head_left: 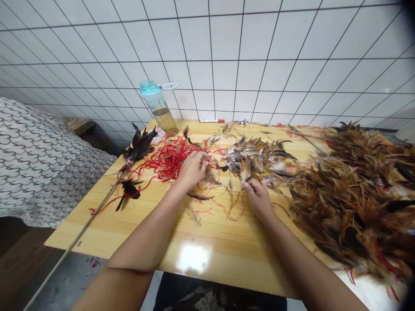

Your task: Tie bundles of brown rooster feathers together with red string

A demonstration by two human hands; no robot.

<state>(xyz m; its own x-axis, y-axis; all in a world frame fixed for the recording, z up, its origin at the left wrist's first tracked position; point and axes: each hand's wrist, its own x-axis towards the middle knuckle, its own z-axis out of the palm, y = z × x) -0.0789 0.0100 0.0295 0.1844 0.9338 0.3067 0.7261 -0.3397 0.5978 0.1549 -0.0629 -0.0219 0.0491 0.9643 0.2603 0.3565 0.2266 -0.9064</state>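
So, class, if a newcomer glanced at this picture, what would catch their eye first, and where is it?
Probably the bright red tangle of string left of centre on the wooden table, with the left hand at its right edge. Next comes the big heap of brown feathers filling the table's right side. Behind the string, a clear bottle with a turquoise lid stands near the tiled wall.
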